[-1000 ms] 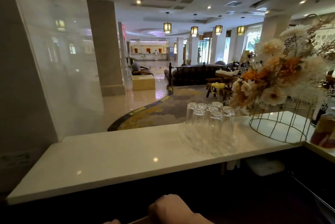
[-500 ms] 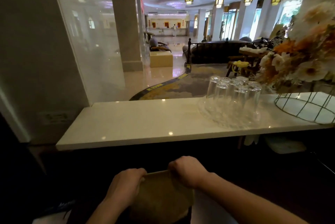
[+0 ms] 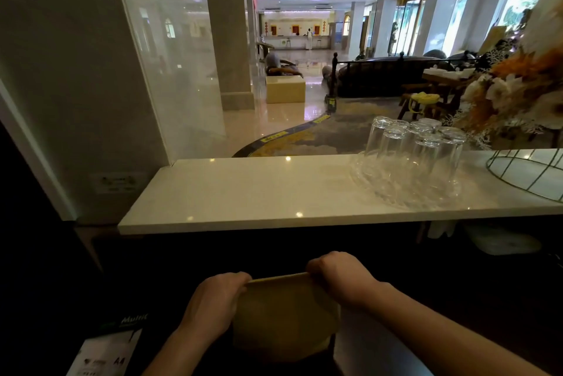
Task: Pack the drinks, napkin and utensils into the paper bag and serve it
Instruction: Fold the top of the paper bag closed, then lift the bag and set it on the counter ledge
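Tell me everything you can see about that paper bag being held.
The paper bag is plain tan-brown paper, standing roughly upright, low in the dim area below the white counter. Its top edge looks closed or folded flat. The left hand and right hand each grip one top corner. Its contents are hidden.

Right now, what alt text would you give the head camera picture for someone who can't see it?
Both hands, left hand and right hand, grip the folded top of a brown paper bag held below a white counter. On the counter to the right, upturned drinking glasses stand on a glass tray; a hotel lobby lies beyond.
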A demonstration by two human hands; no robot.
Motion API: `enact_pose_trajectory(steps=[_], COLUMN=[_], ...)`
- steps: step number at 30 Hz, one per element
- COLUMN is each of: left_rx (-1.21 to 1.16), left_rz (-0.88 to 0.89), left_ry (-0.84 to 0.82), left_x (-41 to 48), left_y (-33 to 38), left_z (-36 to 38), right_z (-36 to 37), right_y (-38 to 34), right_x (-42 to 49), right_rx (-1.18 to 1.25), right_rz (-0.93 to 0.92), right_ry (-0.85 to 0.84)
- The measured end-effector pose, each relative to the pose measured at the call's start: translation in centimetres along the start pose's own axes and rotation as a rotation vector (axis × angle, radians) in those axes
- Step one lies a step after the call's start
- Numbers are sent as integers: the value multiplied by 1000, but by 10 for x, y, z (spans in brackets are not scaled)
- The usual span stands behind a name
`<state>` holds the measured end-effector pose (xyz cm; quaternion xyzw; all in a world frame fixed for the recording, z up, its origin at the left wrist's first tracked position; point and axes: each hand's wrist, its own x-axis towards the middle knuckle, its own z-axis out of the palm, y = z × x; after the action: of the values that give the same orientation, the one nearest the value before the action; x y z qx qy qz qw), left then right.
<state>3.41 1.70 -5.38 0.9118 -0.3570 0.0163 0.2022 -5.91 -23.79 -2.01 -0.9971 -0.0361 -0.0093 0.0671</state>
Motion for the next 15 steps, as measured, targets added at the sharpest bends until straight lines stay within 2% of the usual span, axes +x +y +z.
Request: enact_pose_trajectory(steps=[7,11,15], left_rx=[-61,-165,-3], left_rz=[-53,-118,-131], left_ry=[-88,123,233], left_x=[11,26,52], left_y=[5,-3,-19], left_z=[-21,-45,-60], right_z=[-3,-14,-37], right_y=[-30,-32,-32], right_x=[13,8,-3], right_rx=[19,58,64], right_rz=[-76,-58,-65], right_ry=[18,52,65])
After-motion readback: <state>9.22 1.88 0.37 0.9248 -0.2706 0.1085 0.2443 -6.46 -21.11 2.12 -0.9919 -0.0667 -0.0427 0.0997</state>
